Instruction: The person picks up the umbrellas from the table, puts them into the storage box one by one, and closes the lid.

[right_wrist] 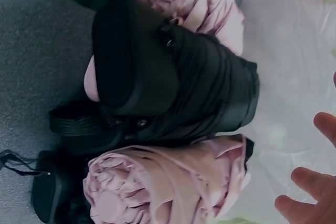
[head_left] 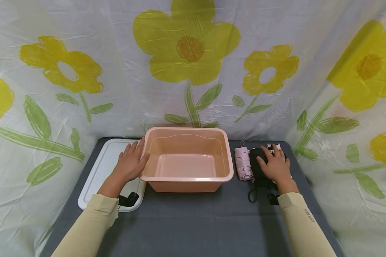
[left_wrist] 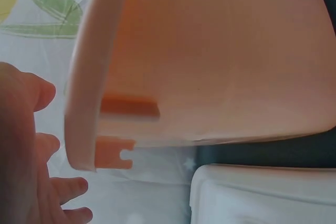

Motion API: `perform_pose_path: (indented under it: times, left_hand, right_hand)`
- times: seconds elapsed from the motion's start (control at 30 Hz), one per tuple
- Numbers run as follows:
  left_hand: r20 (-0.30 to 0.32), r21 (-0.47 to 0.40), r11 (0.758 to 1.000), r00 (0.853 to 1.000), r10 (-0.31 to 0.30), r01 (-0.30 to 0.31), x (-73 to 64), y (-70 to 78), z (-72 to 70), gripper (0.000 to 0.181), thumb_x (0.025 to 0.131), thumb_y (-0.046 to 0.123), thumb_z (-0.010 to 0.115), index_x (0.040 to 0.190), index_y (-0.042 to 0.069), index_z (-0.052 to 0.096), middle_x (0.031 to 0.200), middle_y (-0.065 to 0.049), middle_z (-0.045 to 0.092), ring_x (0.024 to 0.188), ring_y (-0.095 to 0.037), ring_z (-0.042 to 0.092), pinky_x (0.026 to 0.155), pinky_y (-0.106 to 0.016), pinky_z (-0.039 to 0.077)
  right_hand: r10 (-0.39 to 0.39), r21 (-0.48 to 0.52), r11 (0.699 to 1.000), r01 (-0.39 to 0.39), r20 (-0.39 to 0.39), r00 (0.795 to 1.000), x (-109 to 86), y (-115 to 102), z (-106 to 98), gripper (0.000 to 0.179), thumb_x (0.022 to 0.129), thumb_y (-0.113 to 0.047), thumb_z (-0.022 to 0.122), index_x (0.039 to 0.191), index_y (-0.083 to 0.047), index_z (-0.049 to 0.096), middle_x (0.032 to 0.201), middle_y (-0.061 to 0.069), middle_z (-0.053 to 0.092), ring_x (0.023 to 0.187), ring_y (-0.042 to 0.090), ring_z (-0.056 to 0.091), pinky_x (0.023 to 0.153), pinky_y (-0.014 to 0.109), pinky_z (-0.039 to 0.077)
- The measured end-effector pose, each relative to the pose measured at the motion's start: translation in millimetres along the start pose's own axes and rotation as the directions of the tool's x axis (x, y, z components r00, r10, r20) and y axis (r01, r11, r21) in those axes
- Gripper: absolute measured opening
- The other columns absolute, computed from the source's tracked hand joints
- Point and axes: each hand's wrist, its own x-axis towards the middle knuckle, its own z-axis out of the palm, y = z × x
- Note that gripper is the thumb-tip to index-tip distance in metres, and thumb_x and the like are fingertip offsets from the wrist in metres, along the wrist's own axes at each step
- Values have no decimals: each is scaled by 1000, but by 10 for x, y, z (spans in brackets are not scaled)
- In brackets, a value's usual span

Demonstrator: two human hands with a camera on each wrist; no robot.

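Loosely spread, the left hand (head_left: 130,162) is just beside the peach basin (head_left: 186,179); the right hand (head_left: 276,166), fingers likewise apart, hovers near the black umbrella (right_wrist: 207,85) and pink umbrella (head_left: 243,164).

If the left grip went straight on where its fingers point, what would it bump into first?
The left grip would probably meet the peach basin rim first, just ahead of it, though depth is unclear and they may already touch.

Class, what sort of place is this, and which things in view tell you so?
Probably a screened-off tabletop work area: flower-printed sheeting hangs behind and on both sides of a dark table, which holds a peach plastic tub and folded umbrellas.
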Motion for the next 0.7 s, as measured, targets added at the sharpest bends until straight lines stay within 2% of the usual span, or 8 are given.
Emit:
perform_pose_path:
  times: [0.2, 0.43, 0.7]
  left_hand:
    - [16, -42, 999, 1000, -4, 5, 11, 17, 10, 65, 103, 38, 34, 157, 9, 11, 156, -30, 21, 143, -54, 13, 106, -75, 16]
    - [6, -66, 998, 1000, 10, -10, 36, 28, 51, 64, 103, 35, 35, 156, 7, 13, 154, -29, 25, 141, -54, 20, 104, -75, 21]
    - [34, -160, 987, 999, 12, -7, 66, 22, 100, 65, 104, 33, 34, 156, 6, 8, 157, -27, 21, 143, -52, 16, 112, -65, 20]
  right_hand:
    - [27, 14, 1000, -27, 0, 1000, -17, 83, 17, 59, 101, -48, 36, 150, -16, 32, 156, 32, 12, 140, 56, 12, 100, 78, 15]
    - [69, 32, 997, -71, 53, 996, -28, 177, 27, 56, 102, -40, 37, 150, -14, 31, 155, 35, 9, 138, 60, 10, 99, 78, 17]
    - [94, 51, 994, -99, 96, 991, -29, 281, 45, 54, 98, -31, 35, 148, -12, 35, 153, 41, 6, 136, 63, 11, 95, 79, 25]
